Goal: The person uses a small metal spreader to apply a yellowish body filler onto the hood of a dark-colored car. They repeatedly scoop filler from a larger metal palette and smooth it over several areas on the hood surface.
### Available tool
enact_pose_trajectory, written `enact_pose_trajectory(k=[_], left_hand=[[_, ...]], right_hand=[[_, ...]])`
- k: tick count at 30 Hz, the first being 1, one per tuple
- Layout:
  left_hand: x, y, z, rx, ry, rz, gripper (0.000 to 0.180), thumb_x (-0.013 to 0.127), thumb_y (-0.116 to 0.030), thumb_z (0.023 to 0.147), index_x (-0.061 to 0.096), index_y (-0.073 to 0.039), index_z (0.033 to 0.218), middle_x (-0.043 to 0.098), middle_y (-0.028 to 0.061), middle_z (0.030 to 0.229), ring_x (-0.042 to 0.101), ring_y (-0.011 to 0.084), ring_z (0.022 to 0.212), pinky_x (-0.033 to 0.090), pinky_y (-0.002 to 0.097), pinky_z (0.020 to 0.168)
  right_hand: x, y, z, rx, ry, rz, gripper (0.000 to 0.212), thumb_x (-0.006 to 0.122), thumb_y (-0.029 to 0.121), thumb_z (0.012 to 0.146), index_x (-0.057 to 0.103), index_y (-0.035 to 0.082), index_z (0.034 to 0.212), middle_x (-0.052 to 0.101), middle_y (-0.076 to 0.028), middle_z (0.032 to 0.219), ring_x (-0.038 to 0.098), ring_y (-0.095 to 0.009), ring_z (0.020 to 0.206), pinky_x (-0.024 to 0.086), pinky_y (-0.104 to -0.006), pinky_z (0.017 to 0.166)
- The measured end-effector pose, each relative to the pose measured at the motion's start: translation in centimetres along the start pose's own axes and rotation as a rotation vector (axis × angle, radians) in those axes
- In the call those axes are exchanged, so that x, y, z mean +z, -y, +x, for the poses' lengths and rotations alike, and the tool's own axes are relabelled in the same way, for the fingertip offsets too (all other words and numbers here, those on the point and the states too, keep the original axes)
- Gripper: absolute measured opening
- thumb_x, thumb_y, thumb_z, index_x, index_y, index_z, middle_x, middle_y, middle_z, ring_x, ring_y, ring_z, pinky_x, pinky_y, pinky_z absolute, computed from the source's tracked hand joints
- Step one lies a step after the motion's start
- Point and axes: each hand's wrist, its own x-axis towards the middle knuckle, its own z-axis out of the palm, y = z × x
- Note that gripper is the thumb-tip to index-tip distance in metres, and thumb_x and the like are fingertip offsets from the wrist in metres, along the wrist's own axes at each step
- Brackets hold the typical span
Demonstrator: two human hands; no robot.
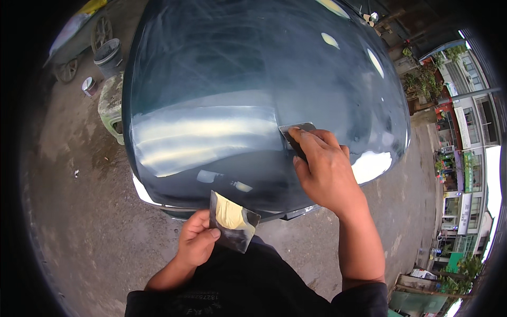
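A dark blue-green car hood [222, 63] fills the middle of the head view. Across its near left part runs a broad smear of pale yellow filler [206, 127], with small patches of it closer to the front edge. My right hand [330, 166] grips a dark flat spreader [296, 138], whose edge lies at the hood just right of the smear. Near my body, my left hand [198, 238] pinches a dark square plate [232, 240] by its left side. A lump of creamy yellow filler [229, 213] sits on that plate.
Left of the hood stand a weathered stool [112, 103], a dark bucket [109, 55] and a small paint can [89, 86] on rough ground [79, 201]. A cart wheel [102, 33] is behind them. Buildings and plants [465, 158] line the far right.
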Motion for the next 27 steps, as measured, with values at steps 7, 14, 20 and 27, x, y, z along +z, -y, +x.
enact_pose_trajectory(k=[7,14,20,27], left_hand=[[-0.6,-0.2,-0.1,0.031,0.014,-0.026,0.044,0.052,0.006,0.095,0.05,0.009,0.139,0.065,0.021,0.135,0.063,0.0276,0.128,0.046,0.0427,0.112],[-0.4,-0.2,0.2,0.022,0.031,-0.017,0.044,0.052,0.007,0.095,0.05,0.009,0.139,0.065,0.0206,0.135,0.063,0.0269,0.127,0.046,0.0418,0.112],[-0.7,-0.3,0.3,0.031,0.045,0.012,0.044,0.052,0.007,0.095,0.05,0.009,0.139,0.065,0.0203,0.135,0.063,0.0261,0.126,0.046,0.0413,0.111],[-0.8,-0.3,0.2,0.035,0.013,0.006,0.043,0.052,0.007,0.096,0.051,0.009,0.139,0.066,0.02,0.135,0.063,0.0252,0.126,0.046,0.041,0.111]], right_hand=[[2.0,-0.4,-4.0,-0.159,-0.021,-0.21,0.054,0.066,0.003,0.082,0.062,0.006,0.136,0.067,-0.009,0.133,0.059,-0.031,0.122,0.044,-0.047,0.092],[0.4,-1.3,-1.9,-0.174,-0.078,-0.155,0.057,0.068,0.002,0.08,0.061,0.005,0.137,0.067,-0.009,0.135,0.057,-0.032,0.126,0.043,-0.0487,0.098],[0.5,-2.5,-0.7,-0.303,-0.031,-0.204,0.049,0.066,0.0,0.082,0.067,0.007,0.13,0.069,-0.005,0.134,0.058,-0.03,0.126,0.042,-0.049,0.102],[-0.6,-2.5,-3.2,-0.403,0.017,-0.276,0.044,0.067,0.001,0.08,0.072,0.01,0.123,0.069,-0.001,0.134,0.059,-0.026,0.125,0.041,-0.0514,0.102]])
